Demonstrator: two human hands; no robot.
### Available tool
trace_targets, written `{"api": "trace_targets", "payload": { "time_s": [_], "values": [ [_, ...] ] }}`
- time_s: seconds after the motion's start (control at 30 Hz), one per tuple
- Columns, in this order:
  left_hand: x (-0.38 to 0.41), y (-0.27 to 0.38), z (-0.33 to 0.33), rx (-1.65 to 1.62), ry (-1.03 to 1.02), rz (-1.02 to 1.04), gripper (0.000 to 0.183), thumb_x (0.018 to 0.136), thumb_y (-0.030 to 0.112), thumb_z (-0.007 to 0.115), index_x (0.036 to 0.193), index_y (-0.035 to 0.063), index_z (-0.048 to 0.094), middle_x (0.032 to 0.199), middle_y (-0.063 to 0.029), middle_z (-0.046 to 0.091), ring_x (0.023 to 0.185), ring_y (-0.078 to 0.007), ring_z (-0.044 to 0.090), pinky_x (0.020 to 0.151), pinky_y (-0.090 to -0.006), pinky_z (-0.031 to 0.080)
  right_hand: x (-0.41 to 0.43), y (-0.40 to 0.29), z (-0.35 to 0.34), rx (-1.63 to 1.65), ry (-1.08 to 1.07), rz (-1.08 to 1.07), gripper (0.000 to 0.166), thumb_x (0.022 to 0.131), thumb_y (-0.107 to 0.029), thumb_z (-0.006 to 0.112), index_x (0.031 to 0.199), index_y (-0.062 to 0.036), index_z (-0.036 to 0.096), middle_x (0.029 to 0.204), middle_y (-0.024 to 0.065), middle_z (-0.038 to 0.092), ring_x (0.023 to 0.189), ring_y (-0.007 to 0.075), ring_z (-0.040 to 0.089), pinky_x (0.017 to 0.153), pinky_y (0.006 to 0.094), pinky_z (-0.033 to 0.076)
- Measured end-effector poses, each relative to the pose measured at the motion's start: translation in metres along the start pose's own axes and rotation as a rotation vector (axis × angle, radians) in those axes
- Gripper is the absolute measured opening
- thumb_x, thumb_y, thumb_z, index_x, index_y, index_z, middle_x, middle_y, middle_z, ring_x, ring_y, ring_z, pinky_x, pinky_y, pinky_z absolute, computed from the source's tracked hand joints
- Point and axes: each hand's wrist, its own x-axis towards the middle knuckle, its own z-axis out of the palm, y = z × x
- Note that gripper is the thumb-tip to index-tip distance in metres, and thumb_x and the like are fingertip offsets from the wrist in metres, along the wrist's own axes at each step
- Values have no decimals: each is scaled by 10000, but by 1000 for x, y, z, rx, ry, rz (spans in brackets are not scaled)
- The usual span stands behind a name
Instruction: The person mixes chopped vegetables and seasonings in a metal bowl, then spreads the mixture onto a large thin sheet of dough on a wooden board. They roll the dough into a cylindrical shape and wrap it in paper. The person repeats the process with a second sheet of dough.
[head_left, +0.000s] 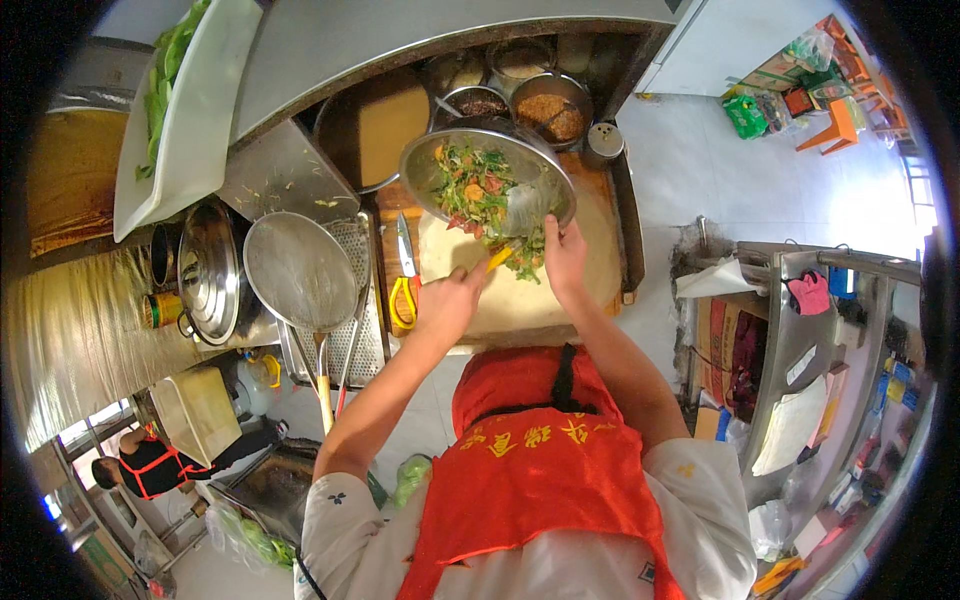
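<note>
My right hand (565, 255) grips the near rim of a tilted steel bowl (551, 169) of chopped greens with red and orange pieces (476, 180). In my left hand (452, 300) is a yellow-handled tool (501, 257), whose far end is hidden at the bowl's lip. Some of the greens spill over that lip above a wide pale sheet of dough (525, 307) on a wooden board. Yellow-handled scissors (405, 277) lie on the board left of the dough, blades pointing away from me.
Behind the bowl stand a large pot of tan liquid (394, 124), a pot of orange-brown seasoning (551, 116) and a lidded shaker (604, 141). At left are a round strainer (301, 271), a perforated tray (352, 259) and a lidded pot (210, 271). Another person (150, 465) is at lower left.
</note>
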Motion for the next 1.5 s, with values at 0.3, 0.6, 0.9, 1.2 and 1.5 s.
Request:
{"api": "trace_targets", "payload": {
  "time_s": [0.3, 0.6, 0.9, 1.2, 1.5],
  "values": [
    [-34, 13, -11, -195, 111, -177, 257, 915, 202, 591, 1146, 110, 655, 790, -123, 643, 603, -322, 632, 527, -412, 509, 24, -11, 7, -157, -2, -10, 248, 908, -220, 546, 963, 16, 597, 735, 169, 612, 669, 273, 617, 637, 416, 465],
    [-85, -40, -18, -455, -95, -518, 341, 948, 300, 549, 1207, 99, 639, 834, -197, 682, 767, -363, 670, 684, -435, 519, 44, -42, -8, -288, -28, -150, 254, 862, -218, 555, 991, -6, 607, 779, 199, 631, 728, 349, 632, 676, 442, 474],
    [-50, -31, 37, -1094, -115, -530, 380, 975, 295, 544, 1273, 67, 602, 734, -9, 588, 670, -105, 538, 635, -257, 449, 36, -63, -12, -266, -28, -166, 280, 856, -229, 536, 1024, -22, 619, 841, 226, 651, 818, 401, 642, 727, 472, 482],
    [-12, -22, -40, -696, 9, -452, 357, 991, 288, 500, 1256, 79, 617, 686, -79, 641, 555, -177, 584, 556, -331, 482, 26, -57, -12, -199, -55, -76, 279, 868, -238, 550, 1004, -3, 616, 811, 225, 652, 770, 384, 650, 695, 463, 487],
    [-15, 40, -27, -258, 199, -109, 260, 936, 227, 555, 1149, 116, 654, 753, -116, 679, 596, -321, 647, 526, -416, 517, 24, -51, -8, -220, -40, -46, 272, 856, -222, 561, 1008, -4, 620, 845, 238, 657, 815, 405, 647, 715, 471, 493]
  ]
}}
